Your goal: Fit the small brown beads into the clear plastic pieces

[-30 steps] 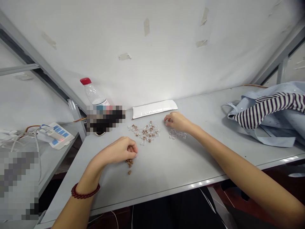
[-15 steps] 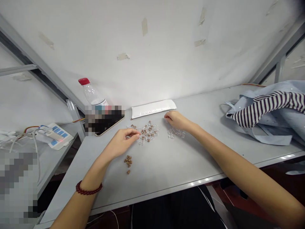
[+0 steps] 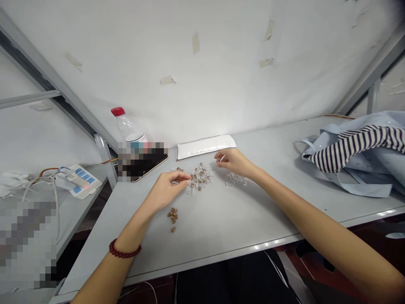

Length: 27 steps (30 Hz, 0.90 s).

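Note:
A pile of small clear bottles with brown cork stoppers (image 3: 200, 177) lies mid-table. At the pile's left edge is my left hand (image 3: 171, 188), its thumb and fingertips closed together; whatever they pinch is too small to make out. My right hand (image 3: 232, 161) hovers just right of the pile, fingers curled in a pinch with a small clear glint at the tips, seemingly one of the little bottles. Below its wrist lie several clear bottles without visible corks (image 3: 236, 179). A little heap of loose corks (image 3: 173, 214) sits nearer me, below my left hand.
Against the wall rests a long white packet (image 3: 207, 146). A phone (image 3: 148, 164) and a red-capped bottle (image 3: 126, 126) stand at the back left. Beyond the table's left edge is a power strip (image 3: 84, 181). Bundled blue cloth with a striped strap (image 3: 357, 147) lies at right.
The whole view has shifted slightly. My right hand's fingers have loosened a little, showing the clear glint at the tips. My left hand stays at the pile's edge.

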Each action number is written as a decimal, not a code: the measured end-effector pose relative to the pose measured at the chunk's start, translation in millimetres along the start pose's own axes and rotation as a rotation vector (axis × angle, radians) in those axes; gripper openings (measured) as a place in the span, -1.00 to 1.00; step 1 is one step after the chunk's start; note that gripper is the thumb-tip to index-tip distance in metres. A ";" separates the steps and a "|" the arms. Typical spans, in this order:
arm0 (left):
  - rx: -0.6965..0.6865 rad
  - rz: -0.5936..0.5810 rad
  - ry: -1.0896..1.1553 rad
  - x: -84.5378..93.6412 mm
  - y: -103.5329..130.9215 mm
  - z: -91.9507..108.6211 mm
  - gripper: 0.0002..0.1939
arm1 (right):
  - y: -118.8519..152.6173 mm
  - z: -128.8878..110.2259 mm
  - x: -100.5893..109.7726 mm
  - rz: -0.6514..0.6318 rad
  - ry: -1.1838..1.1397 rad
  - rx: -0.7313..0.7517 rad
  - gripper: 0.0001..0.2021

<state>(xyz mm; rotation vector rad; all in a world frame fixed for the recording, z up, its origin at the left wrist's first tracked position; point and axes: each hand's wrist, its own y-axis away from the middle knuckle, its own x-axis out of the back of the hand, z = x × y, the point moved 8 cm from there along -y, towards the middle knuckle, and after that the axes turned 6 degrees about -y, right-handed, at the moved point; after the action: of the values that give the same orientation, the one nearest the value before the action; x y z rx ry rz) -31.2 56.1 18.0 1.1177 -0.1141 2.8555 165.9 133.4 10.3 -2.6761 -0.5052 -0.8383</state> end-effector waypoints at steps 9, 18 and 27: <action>-0.107 0.167 0.260 -1.9 6.6 11.0 -0.77 | 19.6 -49.0 -32.5 -0.136 -0.324 0.175 -0.89; -0.350 0.282 0.207 2.7 17.1 28.2 -0.89 | 30.0 -67.8 -41.0 -0.181 -0.293 0.252 -0.91; -0.323 0.310 0.220 8.4 17.2 28.2 -0.90 | 27.1 -53.8 -47.4 -0.231 -0.551 0.093 -0.91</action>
<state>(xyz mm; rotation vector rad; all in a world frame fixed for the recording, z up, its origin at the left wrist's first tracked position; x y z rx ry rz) -20.0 36.6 43.7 0.7761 -0.7656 3.0425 114.2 77.7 20.1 -2.7758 -0.9631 -0.1018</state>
